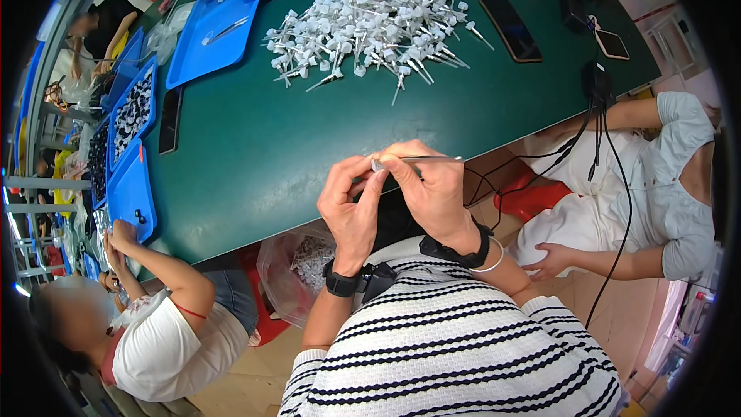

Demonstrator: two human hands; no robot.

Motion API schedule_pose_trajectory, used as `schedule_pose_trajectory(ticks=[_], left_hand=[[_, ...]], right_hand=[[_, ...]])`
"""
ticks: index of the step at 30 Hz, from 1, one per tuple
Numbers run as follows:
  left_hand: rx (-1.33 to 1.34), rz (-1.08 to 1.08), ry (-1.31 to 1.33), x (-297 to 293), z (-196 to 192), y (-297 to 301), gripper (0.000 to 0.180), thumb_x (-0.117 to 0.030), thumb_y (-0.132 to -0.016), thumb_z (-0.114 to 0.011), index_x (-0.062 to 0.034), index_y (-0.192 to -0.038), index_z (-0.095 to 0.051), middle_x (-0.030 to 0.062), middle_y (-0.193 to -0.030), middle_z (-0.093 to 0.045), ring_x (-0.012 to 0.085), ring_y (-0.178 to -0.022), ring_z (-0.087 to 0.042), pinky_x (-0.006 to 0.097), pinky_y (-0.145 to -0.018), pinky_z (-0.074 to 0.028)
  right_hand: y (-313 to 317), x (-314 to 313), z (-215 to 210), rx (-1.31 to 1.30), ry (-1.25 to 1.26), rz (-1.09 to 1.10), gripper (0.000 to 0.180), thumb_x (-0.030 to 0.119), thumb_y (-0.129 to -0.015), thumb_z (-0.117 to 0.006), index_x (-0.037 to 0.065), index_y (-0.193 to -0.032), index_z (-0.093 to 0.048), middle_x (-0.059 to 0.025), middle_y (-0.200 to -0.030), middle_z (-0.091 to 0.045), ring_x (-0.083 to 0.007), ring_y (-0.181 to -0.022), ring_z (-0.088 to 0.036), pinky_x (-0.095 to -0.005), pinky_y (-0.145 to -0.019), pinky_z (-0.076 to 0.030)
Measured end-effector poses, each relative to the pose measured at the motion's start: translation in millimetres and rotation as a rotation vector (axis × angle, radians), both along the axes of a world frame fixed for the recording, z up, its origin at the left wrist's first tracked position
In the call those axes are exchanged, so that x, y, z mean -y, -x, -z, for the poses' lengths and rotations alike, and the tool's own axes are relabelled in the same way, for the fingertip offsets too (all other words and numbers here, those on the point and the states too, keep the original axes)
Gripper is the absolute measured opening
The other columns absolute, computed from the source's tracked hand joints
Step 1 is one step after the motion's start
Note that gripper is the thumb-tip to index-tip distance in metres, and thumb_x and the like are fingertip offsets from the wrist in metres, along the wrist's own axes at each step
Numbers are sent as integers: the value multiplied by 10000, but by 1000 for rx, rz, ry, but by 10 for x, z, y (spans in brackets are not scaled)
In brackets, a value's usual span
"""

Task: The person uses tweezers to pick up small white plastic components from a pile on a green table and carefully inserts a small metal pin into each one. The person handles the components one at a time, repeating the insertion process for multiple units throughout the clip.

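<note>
My left hand [349,205] and my right hand [434,189] meet over the near edge of a dark green table [255,154]. Together they pinch a small white plastic piece with a thin metal needle [417,159] that sticks out to the right. The fingertips of both hands touch around the white end of the piece. A big heap of the same white needle pieces [374,23] lies further back on the table, apart from my hands.
Blue trays [212,31] line the table's left side, some holding small dark parts [131,112]. Phones [509,28] lie at the right and left of the pile. One person sits at my left [154,324], another at my right [648,185]. A clear bag [297,266] hangs below the table's edge.
</note>
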State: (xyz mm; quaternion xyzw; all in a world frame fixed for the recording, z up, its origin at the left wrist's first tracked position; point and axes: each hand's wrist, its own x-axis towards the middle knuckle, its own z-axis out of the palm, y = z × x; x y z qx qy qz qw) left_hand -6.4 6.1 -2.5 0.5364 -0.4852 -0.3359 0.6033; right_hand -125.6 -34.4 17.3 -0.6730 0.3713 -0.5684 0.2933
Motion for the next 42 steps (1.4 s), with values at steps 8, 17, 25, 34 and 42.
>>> schedule_pose_trajectory(ticks=[8,17,25,34,42], left_hand=[[-28,-27,51,10,14,50,221,31,-812,-722,23,-1028,-675,99,-1012,-628,132,-862,-638,241,-732,-567],[106,-58,63,2,63,64,219,46,-812,-717,12,-1021,-660,74,-1030,-604,107,-853,-602,224,-721,-558],[146,-68,92,14,63,81,237,41,-806,-724,3,-1032,-666,79,-1025,-610,113,-837,-604,227,-714,-561],[141,-71,79,2,78,85,237,46,-814,-714,5,-1042,-666,77,-1031,-604,112,-849,-601,225,-720,-561],[142,-64,82,18,72,121,232,41,-818,-711,8,-1043,-664,77,-1032,-603,112,-851,-600,226,-727,-564]], right_hand=[[-3,-69,22,388,-204,-32,207,150,-964,-594,-47,-908,-625,-89,-869,-711,-92,-709,-666,-222,-624,-530],[-7,-73,108,310,-159,-16,198,144,-964,-593,-43,-911,-630,-79,-860,-714,-92,-686,-663,-212,-597,-506],[7,-51,139,263,-125,17,185,141,-963,-595,-34,-924,-638,-66,-844,-718,-89,-662,-654,-217,-574,-493],[18,-47,143,244,-115,28,178,141,-965,-591,-25,-922,-641,-62,-817,-712,-86,-630,-630,-217,-555,-481],[37,-45,141,256,-95,66,181,123,-949,-610,-25,-875,-682,-76,-836,-703,-102,-588,-598,-239,-526,-456]])
